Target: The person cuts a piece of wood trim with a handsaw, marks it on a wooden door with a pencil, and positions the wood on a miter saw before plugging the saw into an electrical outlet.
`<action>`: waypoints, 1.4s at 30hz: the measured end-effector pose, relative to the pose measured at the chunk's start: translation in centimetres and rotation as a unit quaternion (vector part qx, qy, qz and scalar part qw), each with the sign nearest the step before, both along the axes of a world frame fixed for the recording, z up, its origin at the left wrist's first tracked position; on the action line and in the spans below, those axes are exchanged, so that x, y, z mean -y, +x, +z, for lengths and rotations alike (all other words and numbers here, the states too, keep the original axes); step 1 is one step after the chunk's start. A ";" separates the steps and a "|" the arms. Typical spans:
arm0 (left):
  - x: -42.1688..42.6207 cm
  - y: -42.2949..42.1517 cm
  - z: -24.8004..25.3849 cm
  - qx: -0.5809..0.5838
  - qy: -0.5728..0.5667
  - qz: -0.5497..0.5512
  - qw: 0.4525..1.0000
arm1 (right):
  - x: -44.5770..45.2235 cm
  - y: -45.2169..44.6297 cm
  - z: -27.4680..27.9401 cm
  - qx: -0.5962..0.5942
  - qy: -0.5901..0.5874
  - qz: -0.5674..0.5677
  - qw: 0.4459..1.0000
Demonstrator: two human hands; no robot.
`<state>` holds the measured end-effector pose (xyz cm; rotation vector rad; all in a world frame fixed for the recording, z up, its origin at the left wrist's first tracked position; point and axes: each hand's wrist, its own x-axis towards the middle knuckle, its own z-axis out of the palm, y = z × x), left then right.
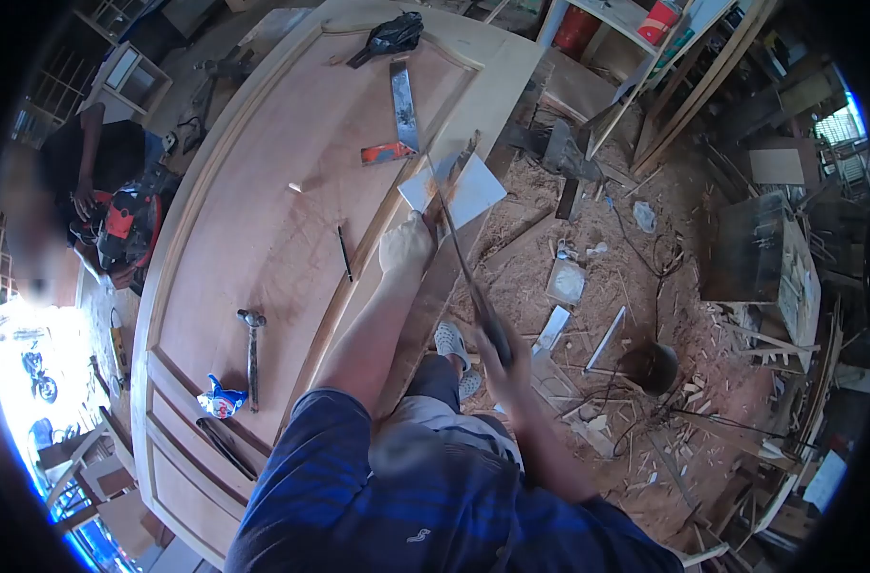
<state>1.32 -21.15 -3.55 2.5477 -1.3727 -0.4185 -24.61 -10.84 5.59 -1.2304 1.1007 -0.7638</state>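
My right hand (507,361) is closed round the dark handle of a handsaw (461,253); the hand is slightly blurred. The saw's narrow blade reaches up to a white board (480,191) at the edge of a large wooden panel (253,181). My left hand (406,246) is closed beside the board's lower left part, and something reddish shows next to its fingers; what it grips is hidden. Above the board lies a try square (403,105) with an orange handle. A black pencil (345,253) rests on the panel left of my left hand.
On the panel are a hammer (253,358), a blue and white packet (222,396) and a black plastic bag (394,36). Another person (100,181) is at the left with a red tool. Sawdust, offcuts and cables cover the floor at right, beside a wooden box (764,248).
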 end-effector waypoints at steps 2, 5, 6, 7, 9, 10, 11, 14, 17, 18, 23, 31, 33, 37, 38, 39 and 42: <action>0.3 0.2 0.0 0.003 -0.011 0.006 1.000 | -1.1 -1.0 -0.5 0.018 -0.005 -0.003 1.000; 0.5 -0.2 0.0 0.011 -0.016 -0.001 1.000 | 2.7 1.5 -1.5 -0.046 -0.062 0.027 0.997; 0.5 -0.2 0.0 0.014 -0.015 -0.003 1.000 | 5.8 3.7 -2.1 -0.067 -0.060 0.045 0.995; 0.3 0.0 -0.1 0.019 -0.014 -0.002 1.000 | 8.8 6.2 -2.2 -0.064 -0.072 0.044 0.994; -0.2 0.5 -0.4 0.022 -0.029 -0.015 0.999 | 10.1 7.5 -1.9 -0.061 -0.069 0.045 0.995; 0.1 0.8 -0.4 0.026 -0.025 -0.017 0.999 | 9.6 7.1 -1.4 -0.065 -0.058 0.049 0.995; 0.1 0.5 -0.8 0.024 -0.020 -0.018 0.999 | 8.5 6.3 -1.2 -0.074 -0.045 0.054 0.995; 0.5 0.1 -0.3 0.030 -0.027 0.011 0.999 | -0.7 -1.7 -2.5 -0.059 -0.094 0.027 0.993; 0.3 0.1 0.1 0.032 -0.018 -0.002 0.999 | -2.4 -3.7 -0.9 -0.035 -0.035 0.034 0.998; 0.2 0.0 -0.2 0.031 -0.019 0.002 0.999 | -2.0 -3.8 -0.1 -0.040 -0.004 0.040 0.998; 0.4 0.1 -0.2 0.041 -0.021 -0.009 0.999 | 8.1 4.4 -1.4 -0.047 0.004 0.053 0.998; 0.5 -0.2 0.4 0.057 -0.059 0.000 0.997 | -5.7 -10.9 -1.6 -0.075 -0.024 0.021 0.997; 0.4 -0.2 0.1 0.055 -0.066 0.000 0.996 | -7.5 -15.5 -0.3 -0.096 -0.002 0.018 0.995; 0.5 0.3 -0.9 0.033 -0.058 0.012 0.998 | -3.8 -18.9 3.2 -0.096 -0.073 0.050 0.991; 0.4 0.4 -0.9 0.022 -0.057 0.011 0.998 | -1.8 -18.2 4.3 -0.094 -0.100 0.047 0.989; 0.5 0.6 -0.8 0.012 -0.057 0.010 0.998 | 0.3 -17.2 5.1 -0.092 -0.128 0.043 0.987; 0.3 0.7 -0.5 -0.037 -0.110 0.001 0.993 | 5.8 -13.9 4.0 -0.162 -0.258 0.002 0.952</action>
